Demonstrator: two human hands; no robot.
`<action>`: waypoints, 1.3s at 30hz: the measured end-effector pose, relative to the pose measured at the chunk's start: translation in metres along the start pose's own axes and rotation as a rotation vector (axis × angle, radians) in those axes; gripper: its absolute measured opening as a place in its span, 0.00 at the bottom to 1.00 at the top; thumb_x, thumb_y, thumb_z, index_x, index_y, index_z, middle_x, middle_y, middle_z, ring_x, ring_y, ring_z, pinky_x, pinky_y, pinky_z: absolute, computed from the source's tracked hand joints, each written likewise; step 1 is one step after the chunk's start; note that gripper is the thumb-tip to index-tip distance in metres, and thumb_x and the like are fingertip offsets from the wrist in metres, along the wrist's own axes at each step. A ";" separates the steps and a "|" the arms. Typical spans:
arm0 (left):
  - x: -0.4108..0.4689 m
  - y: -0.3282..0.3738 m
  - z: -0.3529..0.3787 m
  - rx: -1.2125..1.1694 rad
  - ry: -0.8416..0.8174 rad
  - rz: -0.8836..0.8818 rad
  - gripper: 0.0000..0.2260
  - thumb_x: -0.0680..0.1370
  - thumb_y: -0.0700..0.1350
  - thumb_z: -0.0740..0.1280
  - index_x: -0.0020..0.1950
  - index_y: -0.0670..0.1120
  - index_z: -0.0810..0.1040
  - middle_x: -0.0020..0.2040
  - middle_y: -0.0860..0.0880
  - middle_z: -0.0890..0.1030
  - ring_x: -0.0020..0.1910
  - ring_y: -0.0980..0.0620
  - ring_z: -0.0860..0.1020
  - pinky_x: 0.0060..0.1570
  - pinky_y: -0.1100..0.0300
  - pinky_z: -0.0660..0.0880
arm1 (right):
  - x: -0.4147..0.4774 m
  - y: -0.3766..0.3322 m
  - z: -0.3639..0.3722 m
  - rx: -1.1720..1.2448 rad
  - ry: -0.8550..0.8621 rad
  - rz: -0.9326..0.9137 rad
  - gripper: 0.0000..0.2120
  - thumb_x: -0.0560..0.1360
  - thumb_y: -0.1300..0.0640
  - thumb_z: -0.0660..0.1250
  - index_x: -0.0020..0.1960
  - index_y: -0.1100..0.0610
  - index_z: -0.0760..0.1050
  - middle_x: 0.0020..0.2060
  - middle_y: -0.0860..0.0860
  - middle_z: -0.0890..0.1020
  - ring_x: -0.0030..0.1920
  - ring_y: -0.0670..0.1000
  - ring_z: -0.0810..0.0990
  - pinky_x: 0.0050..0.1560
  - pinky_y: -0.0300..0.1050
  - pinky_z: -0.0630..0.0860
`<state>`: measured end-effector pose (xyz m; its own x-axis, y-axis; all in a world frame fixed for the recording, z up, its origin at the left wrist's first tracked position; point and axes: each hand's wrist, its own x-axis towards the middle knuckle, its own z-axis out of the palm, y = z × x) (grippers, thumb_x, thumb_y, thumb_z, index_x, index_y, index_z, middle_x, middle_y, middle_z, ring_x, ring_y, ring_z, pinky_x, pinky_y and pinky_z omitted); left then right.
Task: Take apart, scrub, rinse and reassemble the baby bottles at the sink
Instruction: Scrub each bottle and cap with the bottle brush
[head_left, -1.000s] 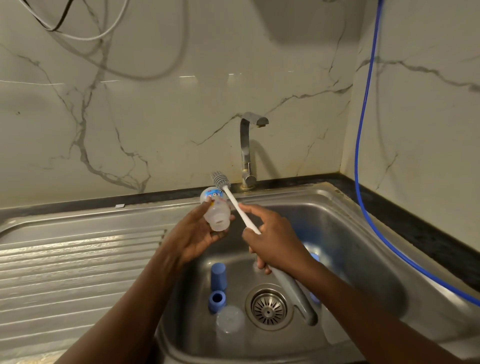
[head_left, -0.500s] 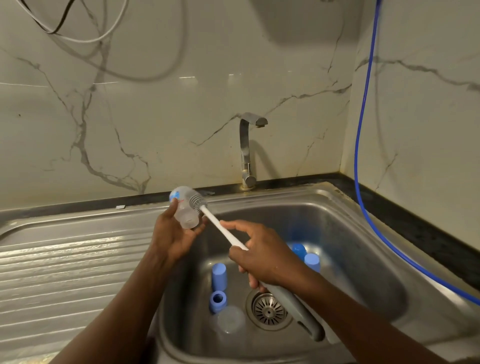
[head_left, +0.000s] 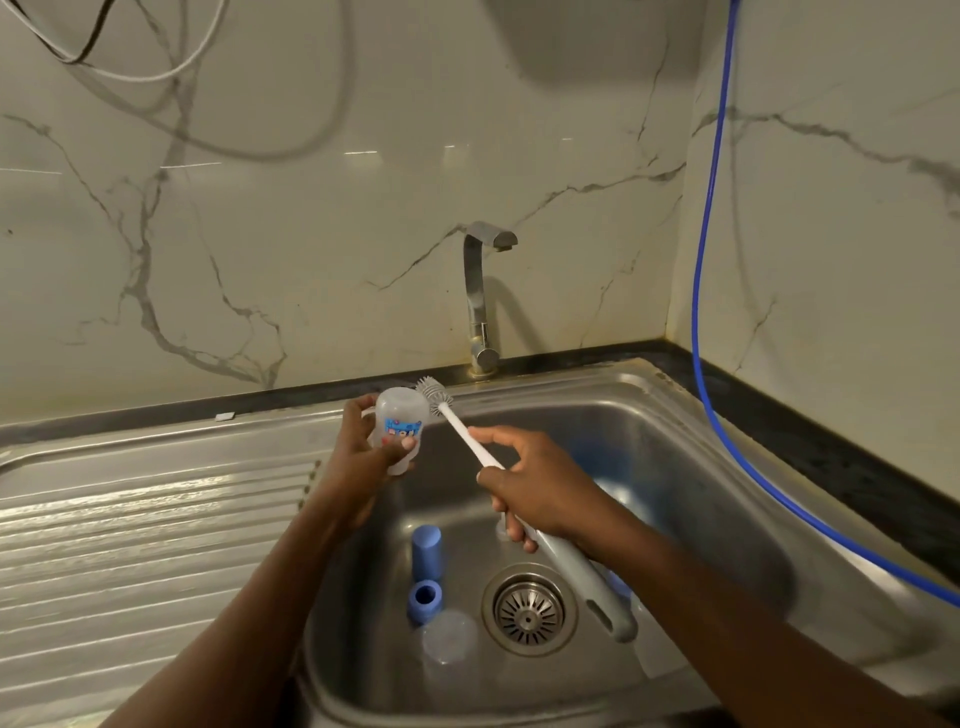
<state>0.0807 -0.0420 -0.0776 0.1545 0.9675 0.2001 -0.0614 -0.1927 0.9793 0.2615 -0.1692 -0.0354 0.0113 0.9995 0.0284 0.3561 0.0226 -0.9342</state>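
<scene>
Scrubbing step, I'd say: below the tap (head_left: 480, 296), slightly left, the left hand (head_left: 363, 462) curls round the clear baby bottle (head_left: 397, 423), while the right hand (head_left: 540, 488) grips the bottle brush (head_left: 470, 439), bristles touching its top. Next, likely, steady strokes around that wall, bottle held firm.

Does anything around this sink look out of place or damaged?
Nothing spilled or broken. The blue hose looks odd: it runs down the wall corner and trails across the counter beside the sink. The blue cap in the basin fits the washing.
</scene>
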 end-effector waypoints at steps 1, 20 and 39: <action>0.000 -0.002 -0.001 0.015 -0.003 0.021 0.22 0.77 0.32 0.67 0.64 0.52 0.68 0.60 0.46 0.76 0.55 0.47 0.80 0.45 0.51 0.81 | -0.001 -0.001 0.001 -0.015 0.001 -0.010 0.25 0.78 0.60 0.61 0.72 0.42 0.66 0.34 0.53 0.77 0.20 0.44 0.73 0.21 0.37 0.69; -0.008 0.003 -0.013 0.401 0.141 0.180 0.25 0.76 0.33 0.69 0.71 0.48 0.70 0.59 0.46 0.80 0.56 0.46 0.79 0.56 0.49 0.78 | -0.019 -0.012 0.030 -0.123 -0.011 -0.138 0.25 0.78 0.61 0.60 0.72 0.43 0.66 0.35 0.50 0.75 0.18 0.43 0.74 0.19 0.34 0.68; -0.009 0.004 -0.006 0.525 0.078 0.114 0.22 0.75 0.34 0.71 0.69 0.41 0.73 0.62 0.42 0.79 0.63 0.42 0.77 0.63 0.46 0.74 | -0.019 -0.013 0.038 -0.136 -0.015 -0.172 0.26 0.77 0.61 0.60 0.72 0.42 0.68 0.35 0.48 0.75 0.19 0.42 0.75 0.19 0.33 0.69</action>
<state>0.0732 -0.0502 -0.0752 0.1009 0.9410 0.3231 0.4307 -0.3340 0.8384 0.2212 -0.1875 -0.0374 -0.0744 0.9815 0.1767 0.4744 0.1907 -0.8594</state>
